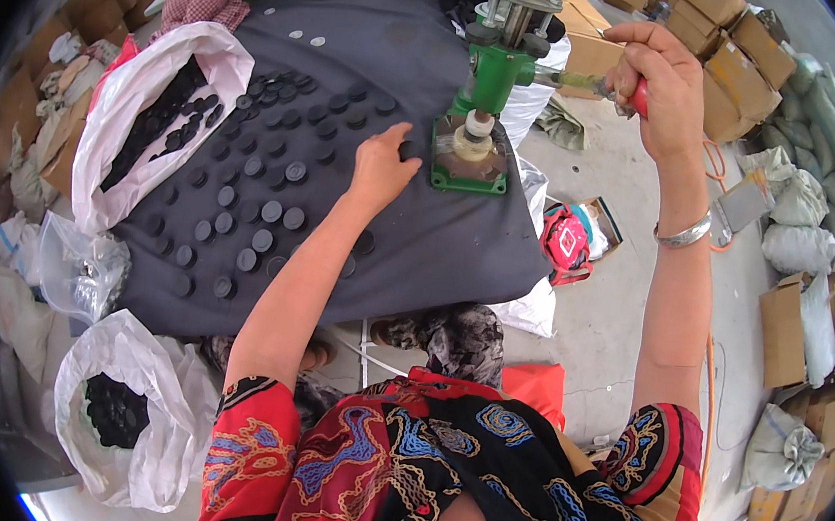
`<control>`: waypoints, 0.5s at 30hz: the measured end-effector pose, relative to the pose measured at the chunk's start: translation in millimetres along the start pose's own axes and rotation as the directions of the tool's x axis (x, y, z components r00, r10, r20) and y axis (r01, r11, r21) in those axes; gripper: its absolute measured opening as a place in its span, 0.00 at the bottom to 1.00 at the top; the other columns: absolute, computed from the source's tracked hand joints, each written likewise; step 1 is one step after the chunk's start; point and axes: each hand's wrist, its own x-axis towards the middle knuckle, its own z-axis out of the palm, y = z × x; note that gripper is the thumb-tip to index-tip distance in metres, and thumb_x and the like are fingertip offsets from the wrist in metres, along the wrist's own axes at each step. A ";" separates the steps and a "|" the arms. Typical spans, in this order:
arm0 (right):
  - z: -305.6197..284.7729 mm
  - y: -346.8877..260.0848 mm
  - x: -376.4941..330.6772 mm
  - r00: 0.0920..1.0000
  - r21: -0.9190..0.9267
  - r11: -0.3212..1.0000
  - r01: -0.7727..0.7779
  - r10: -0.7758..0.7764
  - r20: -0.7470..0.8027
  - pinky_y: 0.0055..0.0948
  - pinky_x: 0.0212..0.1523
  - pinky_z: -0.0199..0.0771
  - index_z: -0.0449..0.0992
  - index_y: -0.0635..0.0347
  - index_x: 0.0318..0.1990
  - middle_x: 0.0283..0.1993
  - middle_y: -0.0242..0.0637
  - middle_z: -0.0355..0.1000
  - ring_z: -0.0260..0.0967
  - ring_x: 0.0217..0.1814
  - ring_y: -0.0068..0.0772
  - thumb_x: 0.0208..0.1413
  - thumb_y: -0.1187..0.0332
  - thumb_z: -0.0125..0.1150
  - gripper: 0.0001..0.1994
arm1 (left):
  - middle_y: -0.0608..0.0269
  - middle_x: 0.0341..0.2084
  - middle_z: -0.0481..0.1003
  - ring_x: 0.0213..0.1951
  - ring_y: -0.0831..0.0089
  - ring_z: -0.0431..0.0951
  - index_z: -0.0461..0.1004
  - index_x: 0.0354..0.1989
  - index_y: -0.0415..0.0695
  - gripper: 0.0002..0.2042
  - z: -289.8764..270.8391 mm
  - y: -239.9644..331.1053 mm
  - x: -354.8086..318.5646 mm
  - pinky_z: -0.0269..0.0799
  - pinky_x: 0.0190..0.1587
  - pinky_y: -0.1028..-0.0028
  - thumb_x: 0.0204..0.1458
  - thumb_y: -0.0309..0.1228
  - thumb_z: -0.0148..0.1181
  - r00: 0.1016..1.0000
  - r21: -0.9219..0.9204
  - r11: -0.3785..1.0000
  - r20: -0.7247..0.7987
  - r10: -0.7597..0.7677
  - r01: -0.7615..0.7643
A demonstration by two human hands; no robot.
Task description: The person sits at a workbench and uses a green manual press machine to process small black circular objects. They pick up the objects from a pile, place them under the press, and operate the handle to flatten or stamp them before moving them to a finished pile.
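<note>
Small workshop or storeroom, concrete floor. Around me: stacked cartons, stuffed sacks, bags of black caps. My bench: a cloth-covered table with a green hand press.

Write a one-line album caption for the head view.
Right hand grips the green press lever; left hand rests among black caps.
</note>
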 end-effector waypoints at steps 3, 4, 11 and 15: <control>0.1 -1.8 3.6 1.000 0.001 1.000 -0.002 0.002 0.001 0.20 0.21 0.61 0.74 0.71 0.38 0.16 0.30 0.65 0.59 0.17 0.19 0.51 0.73 0.49 0.11 | 0.46 0.35 0.78 0.41 0.52 0.77 0.67 0.54 0.38 0.30 16.5 20.1 19.0 0.70 0.46 0.62 0.37 0.27 0.66 0.999 -0.080 0.997 0.050 0.002 0.002; 1.0 -3.6 5.1 1.000 -0.003 1.000 -0.009 0.009 0.001 0.20 0.21 0.61 0.74 0.71 0.38 0.16 0.30 0.65 0.59 0.17 0.19 0.51 0.73 0.49 0.11 | 0.46 0.36 0.77 0.41 0.52 0.77 0.66 0.55 0.37 0.31 21.8 24.9 22.3 0.70 0.46 0.62 0.37 0.28 0.66 0.999 -0.038 0.999 0.046 0.011 -0.009; -1.3 -2.8 8.3 1.000 0.002 1.000 -0.002 0.002 0.007 0.20 0.22 0.62 0.74 0.71 0.38 0.16 0.30 0.65 0.59 0.17 0.19 0.50 0.73 0.48 0.12 | 0.47 0.37 0.77 0.40 0.53 0.77 0.62 0.57 0.34 0.34 36.4 34.8 31.6 0.70 0.45 0.63 0.38 0.27 0.67 1.000 -0.004 1.000 -0.006 0.003 -0.003; 0.2 -5.6 7.5 1.000 -0.041 0.999 -0.004 0.004 0.015 0.25 0.29 0.67 0.72 0.75 0.43 0.15 0.31 0.63 0.59 0.17 0.22 0.53 0.75 0.46 0.13 | 0.48 0.36 0.78 0.39 0.55 0.78 0.62 0.58 0.34 0.35 38.0 31.4 32.0 0.71 0.44 0.64 0.38 0.27 0.68 1.000 -0.107 0.994 -0.004 -0.015 0.015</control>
